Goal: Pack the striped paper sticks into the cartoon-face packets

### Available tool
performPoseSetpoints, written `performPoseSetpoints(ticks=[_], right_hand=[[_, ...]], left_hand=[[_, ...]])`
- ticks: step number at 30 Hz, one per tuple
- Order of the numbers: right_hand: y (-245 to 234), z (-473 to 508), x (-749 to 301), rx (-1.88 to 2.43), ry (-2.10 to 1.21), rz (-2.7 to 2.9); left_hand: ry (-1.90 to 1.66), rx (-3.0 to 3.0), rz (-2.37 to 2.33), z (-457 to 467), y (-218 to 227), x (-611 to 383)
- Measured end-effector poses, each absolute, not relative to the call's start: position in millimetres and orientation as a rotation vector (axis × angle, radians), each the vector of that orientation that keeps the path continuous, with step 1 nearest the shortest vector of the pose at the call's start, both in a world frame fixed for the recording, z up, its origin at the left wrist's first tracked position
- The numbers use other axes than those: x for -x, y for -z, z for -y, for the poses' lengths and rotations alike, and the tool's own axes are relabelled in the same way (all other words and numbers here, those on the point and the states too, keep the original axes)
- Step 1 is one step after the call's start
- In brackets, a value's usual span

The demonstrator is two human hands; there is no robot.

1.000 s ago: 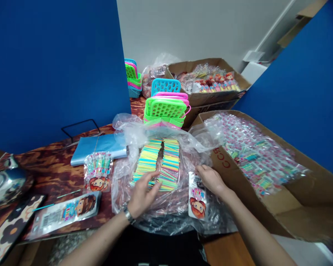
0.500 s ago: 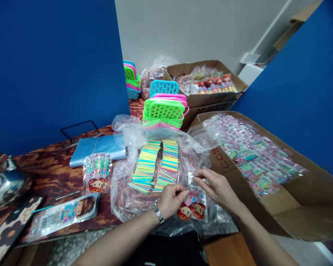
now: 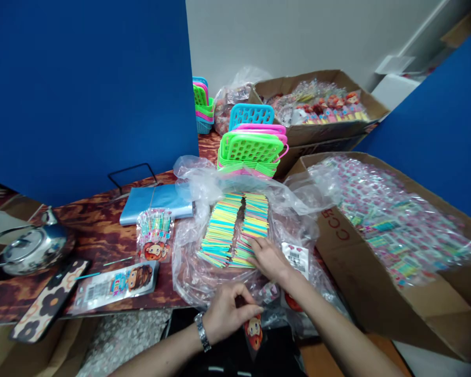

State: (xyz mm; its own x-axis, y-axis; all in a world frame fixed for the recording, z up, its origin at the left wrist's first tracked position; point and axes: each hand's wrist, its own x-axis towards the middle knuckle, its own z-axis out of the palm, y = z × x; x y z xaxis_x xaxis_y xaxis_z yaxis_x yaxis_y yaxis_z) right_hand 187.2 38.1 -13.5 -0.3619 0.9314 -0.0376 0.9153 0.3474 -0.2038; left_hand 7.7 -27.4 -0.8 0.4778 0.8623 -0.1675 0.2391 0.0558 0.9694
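My left hand (image 3: 231,311), with a metal watch on the wrist, is closed in a pinch on a small clear bag printed with a red-haired doll (image 3: 254,333), low in front of my body. Reaching forward, my right hand (image 3: 270,257) has its fingers apart and resting on the near right part of the thin coloured sticks (image 3: 220,230). These yellow, blue, green and pink sticks lie in two rows on a crumpled clear plastic bag (image 3: 186,262). Partly under my right forearm lies another printed bag with a white barcode label (image 3: 297,257).
Left on the table are a filled bag of sticks (image 3: 155,235), a printed packet (image 3: 115,287), blue plastic sleeves (image 3: 153,203), a flowered phone case (image 3: 49,303) and a metal kettle (image 3: 35,248). Stacked baskets (image 3: 253,146) stand behind. Cardboard boxes (image 3: 361,272) of filled bags are at right.
My right hand has left the printed bag and moved forward-left onto the sticks. My left hand has come lower and nearer my body with a doll-printed bag. The view has shifted.
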Motion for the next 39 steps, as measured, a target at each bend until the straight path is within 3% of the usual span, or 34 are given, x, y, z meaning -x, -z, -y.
performPoseSetpoints(ticks=[12,22,28,34,39], right_hand=[[23.2,-45.8,-176.4,1.849,-0.111,2.721],[31.1,-58.3,-175.8,1.979,-0.315,2.588],[6.9,-58.4,-191.0,1.935,-0.64,2.433],[-11.2,-39.3,-188.1,1.311,-1.83,1.564],[-3.2,-31.0,-175.6,1.11,-1.957,1.149]], left_hand=[[-0.613,-1.37,-1.012,24.4,6.3,-5.1],[-0.635,-1.283,-1.021,21.3,2.5,-3.0],[-0.729,-1.216,-0.963,10.0,-5.9,3.4],[-0.879,-1.376,-0.863,-26.4,-23.6,8.4],[-0.822,-1.391,-0.833,-33.7,-25.4,7.8]])
